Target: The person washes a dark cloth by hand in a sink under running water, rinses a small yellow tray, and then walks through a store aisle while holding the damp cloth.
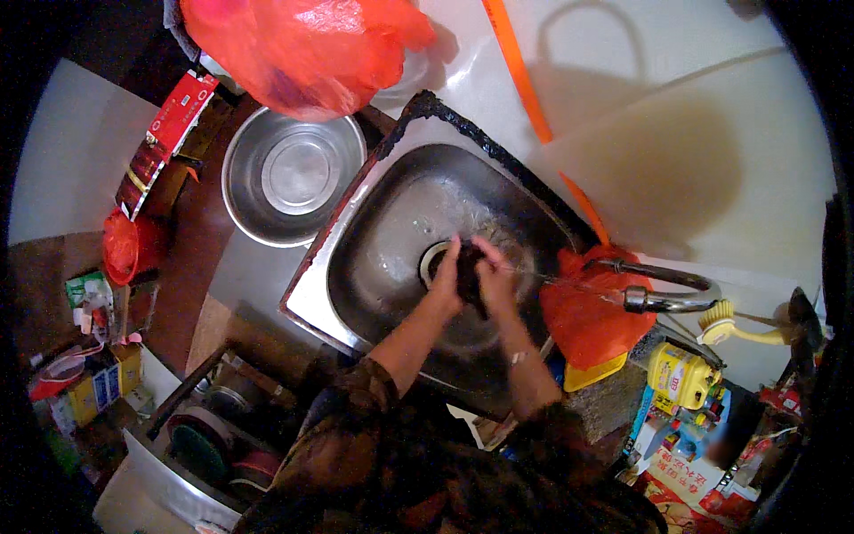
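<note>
Both hands are inside a stainless steel sink (378,240), close together over its drain (429,260). A dark thing (469,271) shows between them, and its kind cannot be made out. My left hand (447,280) presses against its left side with fingers pointing away from me. On the other side, my right hand (494,274) curls its fingers round it. From the curved metal tap (667,294) at the right, a thin stream of water runs toward my right hand. Wet streaks and drops lie on the sink's bottom.
Left of the sink stands a wide metal basin (301,178). A red plastic bag (302,53) bulges beyond it. Another red bag (592,311) hangs beneath the tap. Further right are a yellow-handled brush (743,331) and a yellow jug (680,378). Pots (200,440) sit at lower left.
</note>
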Motion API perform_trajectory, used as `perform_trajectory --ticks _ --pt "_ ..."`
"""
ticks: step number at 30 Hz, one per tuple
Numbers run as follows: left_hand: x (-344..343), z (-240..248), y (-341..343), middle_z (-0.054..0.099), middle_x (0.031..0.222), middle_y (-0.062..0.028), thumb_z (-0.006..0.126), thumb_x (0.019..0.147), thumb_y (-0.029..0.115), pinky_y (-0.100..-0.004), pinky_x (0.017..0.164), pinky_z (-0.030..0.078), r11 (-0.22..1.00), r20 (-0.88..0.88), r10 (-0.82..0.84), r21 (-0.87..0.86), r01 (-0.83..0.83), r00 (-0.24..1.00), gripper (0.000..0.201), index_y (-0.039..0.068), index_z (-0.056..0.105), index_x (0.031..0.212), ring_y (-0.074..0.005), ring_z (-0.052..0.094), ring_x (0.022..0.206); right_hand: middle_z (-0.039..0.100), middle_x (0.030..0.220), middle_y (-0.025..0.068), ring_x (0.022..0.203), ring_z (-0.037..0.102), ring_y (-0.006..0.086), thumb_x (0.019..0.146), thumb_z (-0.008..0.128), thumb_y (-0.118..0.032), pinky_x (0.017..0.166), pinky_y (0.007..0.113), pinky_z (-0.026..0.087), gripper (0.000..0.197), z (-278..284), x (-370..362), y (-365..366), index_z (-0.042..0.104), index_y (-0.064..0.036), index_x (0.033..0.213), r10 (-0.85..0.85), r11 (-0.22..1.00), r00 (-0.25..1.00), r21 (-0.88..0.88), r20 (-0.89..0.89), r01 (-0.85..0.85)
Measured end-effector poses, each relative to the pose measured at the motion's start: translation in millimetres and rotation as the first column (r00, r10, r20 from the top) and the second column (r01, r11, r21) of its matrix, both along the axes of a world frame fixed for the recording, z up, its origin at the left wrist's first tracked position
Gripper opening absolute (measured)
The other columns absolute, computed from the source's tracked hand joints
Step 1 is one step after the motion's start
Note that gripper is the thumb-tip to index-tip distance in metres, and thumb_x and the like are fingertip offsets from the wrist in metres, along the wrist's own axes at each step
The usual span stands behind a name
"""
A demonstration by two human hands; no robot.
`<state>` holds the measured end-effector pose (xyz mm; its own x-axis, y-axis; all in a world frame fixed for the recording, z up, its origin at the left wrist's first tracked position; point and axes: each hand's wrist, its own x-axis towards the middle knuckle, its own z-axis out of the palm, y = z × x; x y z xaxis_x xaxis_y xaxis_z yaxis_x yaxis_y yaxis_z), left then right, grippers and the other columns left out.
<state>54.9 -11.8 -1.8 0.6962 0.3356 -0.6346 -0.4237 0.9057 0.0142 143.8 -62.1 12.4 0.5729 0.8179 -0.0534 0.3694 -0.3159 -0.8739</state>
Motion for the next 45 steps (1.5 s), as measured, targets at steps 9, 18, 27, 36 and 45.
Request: perform_trajectory --ticks 9,18,27,36,45 --pt "3.0 -19.9 -1.5 0.062 0.098 -0.0052 0.051 0.092 0.033 -0.0337 0.082 0.048 0.998 -0.035 0.025 -0.063 -0.028 0.999 0.028 0.009 0.057 0.104 -0.0199 0.059 0.09 0.064 0.079 0.0155 0.072 0.06 0.0288 0.081 0.064 -0.027 0.068 0.038 0.047 0.024 -21.7 -13.8 26.0 0.061 -0.0031 0.087 -0.132 0.972 0.975 -0.169 0.181 0.163" --pt "6.0 5.6 -0.8 0.058 0.114 -0.0029 0.047 0.088 0.057 -0.0425 0.088 0.046 0.999 0.198 -0.04 0.008 0.039 0.979 0.051 0.018 0.051 0.121 -0.0231 0.055 0.103 0.063 0.098 0.011 0.091 0.059 0.0237 0.072 0.065 -0.003 0.085 0.036 0.046 0.024 4.9 13.1 9.2 0.059 -0.002 0.095 -0.237 0.971 0.955 0.032 0.18 0.235" --pt "5.9 -24.5 -5.3 0.058 0.114 -0.0062 0.047 0.092 0.044 -0.0401 0.09 0.044 0.995 0.027 -0.054 -0.085 0.056 0.998 0.043 0.012 0.053 0.119 -0.0222 0.054 0.104 0.062 0.1 0.0208 0.092 0.059 0.0358 0.084 0.06 -0.031 0.083 0.042 0.045 0.039 -15.9 -12.4 24.1 0.059 0.0019 0.104 -0.195 0.934 0.973 -0.279 0.125 0.223" --pt "0.6 9.2 -2.5 0.061 0.106 -0.0059 0.054 0.083 0.059 -0.0451 0.079 0.048 0.99 0.092 -0.124 -0.056 0.129 0.988 0.063 0.013 0.048 0.125 -0.0243 0.058 0.093 0.064 0.106 0.012 0.1 0.058 0.0264 0.077 0.056 -0.001 0.09 0.036 0.044 0.025 25.0 4.2 11.8 0.062 -0.0011 0.101 -0.2 0.977 0.975 -0.061 0.101 0.206" --pt "5.3 -35.1 -14.6 0.054 0.121 -0.0073 0.052 0.088 0.05 -0.0449 0.088 0.045 0.984 0.124 -0.045 -0.168 0.065 0.991 0.055 0.013 0.045 0.128 -0.0266 0.053 0.107 0.061 0.103 0.0213 0.094 0.055 0.0409 0.082 0.059 -0.028 0.085 0.044 0.043 0.035 -18.9 -6.2 30.9 0.062 0.0028 0.098 -0.215 0.919 0.961 -0.297 0.172 0.259"
